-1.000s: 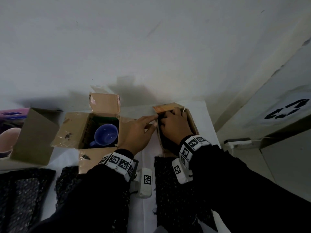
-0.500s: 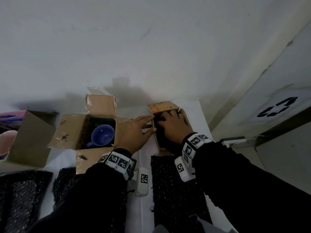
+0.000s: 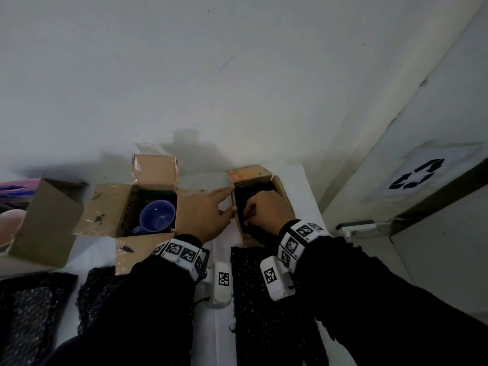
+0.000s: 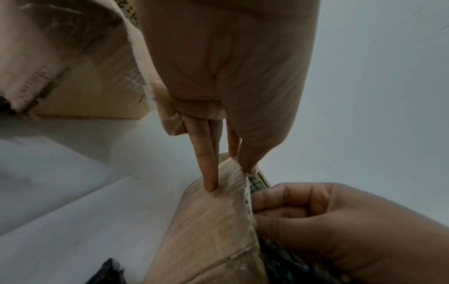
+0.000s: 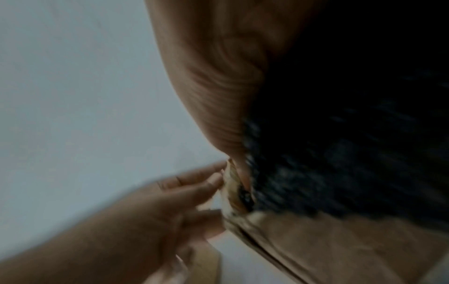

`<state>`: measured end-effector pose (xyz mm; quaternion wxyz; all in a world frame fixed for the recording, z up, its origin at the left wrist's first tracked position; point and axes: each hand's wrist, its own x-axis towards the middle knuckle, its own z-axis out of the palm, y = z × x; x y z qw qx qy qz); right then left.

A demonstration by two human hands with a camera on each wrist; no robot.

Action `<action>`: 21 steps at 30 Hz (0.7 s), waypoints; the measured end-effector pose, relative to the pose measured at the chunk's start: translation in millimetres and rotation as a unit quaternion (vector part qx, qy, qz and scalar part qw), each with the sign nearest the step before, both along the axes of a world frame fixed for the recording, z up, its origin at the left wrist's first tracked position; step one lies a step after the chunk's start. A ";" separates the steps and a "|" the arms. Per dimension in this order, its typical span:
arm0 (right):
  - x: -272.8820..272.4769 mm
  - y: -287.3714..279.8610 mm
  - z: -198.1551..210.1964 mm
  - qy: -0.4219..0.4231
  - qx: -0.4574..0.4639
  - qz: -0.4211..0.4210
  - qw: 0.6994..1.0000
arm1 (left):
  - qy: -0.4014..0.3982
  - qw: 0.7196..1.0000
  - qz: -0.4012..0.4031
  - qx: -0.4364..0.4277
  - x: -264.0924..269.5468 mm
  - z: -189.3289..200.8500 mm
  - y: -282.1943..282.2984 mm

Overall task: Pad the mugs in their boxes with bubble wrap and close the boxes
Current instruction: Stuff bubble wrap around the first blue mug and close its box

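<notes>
My right hand (image 3: 265, 210) had pushed deeper, fingers curled on the black bubble wrap (image 3: 250, 192) in the box (image 3: 284, 192) at the table's far edge, while my left hand (image 3: 208, 215), fingers straight, steadied its wall.

Dim, flat light throughout; right wrist view badly motion-blurred.

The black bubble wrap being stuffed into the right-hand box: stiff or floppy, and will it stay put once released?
Probably floppy: the bubble wrap crumples to fit inside the box under the right hand. Likely light, since the left hand only steadies the box wall with straight fingers. It may spring back up a little once released.
</notes>
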<state>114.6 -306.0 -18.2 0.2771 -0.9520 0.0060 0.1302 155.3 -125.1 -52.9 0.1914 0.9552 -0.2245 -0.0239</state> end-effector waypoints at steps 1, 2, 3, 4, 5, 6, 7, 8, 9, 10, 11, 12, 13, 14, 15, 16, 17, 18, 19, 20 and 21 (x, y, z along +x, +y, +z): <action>1.3 3.8 -1.7 -0.009 -0.024 0.000 1.000 | -0.006 1.000 0.001 0.008 -0.2 1.8 -0.5; 1.4 6.6 -2.9 -0.025 -0.055 -0.001 0.998 | -0.011 1.000 0.000 0.011 -0.7 3.0 -1.1; 2.0 9.6 -5.4 -0.042 -0.087 -0.003 0.995 | -0.008 1.000 0.000 0.009 -1.4 4.6 -0.4; 1.9 10.2 -8.3 -0.051 -0.117 -0.005 0.992 | 0.000 1.000 -0.001 0.000 -2.6 6.3 -0.3; 1.9 10.6 -11.8 -0.050 -0.140 -0.006 0.989 | 0.008 1.000 -0.001 -0.006 -3.1 6.2 0.8; 1.6 11.0 -14.6 -0.042 -0.156 -0.007 0.987 | 0.013 1.000 -0.004 -0.011 -3.9 7.2 1.3; 0.9 12.1 -16.7 -0.030 -0.168 -0.006 0.985 | 0.017 1.000 -0.009 -0.010 -5.1 9.6 1.0; 0.7 13.4 -17.3 -0.021 -0.173 -0.003 0.985 | 0.020 1.000 -0.013 -0.008 -5.5 12.5 0.5; 1.0 13.9 -17.5 -0.014 -0.170 0.004 0.985 | 0.020 1.000 -0.016 -0.003 -6.0 15.6 -0.2; 1.7 12.6 -16.2 -0.009 -0.157 0.016 0.987 | 0.016 1.000 -0.018 0.004 -6.5 18.6 -1.5; 2.3 9.4 -14.3 -0.003 -0.134 0.029 0.991 | 0.011 1.000 -0.020 0.012 -6.8 20.3 -2.7; 2.5 4.0 -11.0 0.003 -0.102 0.040 0.994 | 0.011 1.000 -0.022 0.020 -7.9 21.9 -3.8; 2.0 -3.3 -6.9 0.011 -0.061 0.043 0.997 | 0.005 0.999 -0.026 0.030 -10.5 23.3 -5.7; -0.8 -11.5 -1.6 0.017 -0.019 0.043 0.999 | -0.020 0.999 -0.041 0.028 -14.8 24.1 -8.1; -6.1 -19.7 3.8 0.016 0.011 0.043 0.999 | -0.055 0.996 -0.072 0.009 -19.3 23.5 -11.2; -13.8 -27.0 9.2 0.008 0.019 0.048 0.999 | -0.079 0.990 -0.116 -0.014 -24.6 21.4 -14.0; -22.9 -33.5 12.6 -0.006 0.007 0.057 0.998 | -0.090 0.983 -0.160 -0.024 -29.5 17.8 -16.0; -33.7 -38.7 14.8 -0.019 -0.013 0.067 0.998 | -0.091 0.975 -0.202 -0.008 -33.0 13.8 -17.1; -45.2 -42.2 14.3 -0.027 -0.034 0.074 0.996 | -0.090 0.968 -0.233 0.021 -36.0 10.9 -17.3; -57.2 -43.6 13.2 -0.031 -0.049 0.078 0.995 | -0.088 0.963 -0.251 0.048 -38.7 9.0 -16.3; -68.4 -43.0 9.7 -0.033 -0.061 0.079 0.994 | -0.088 0.959 -0.260 0.067 -40.7 6.7 -14.3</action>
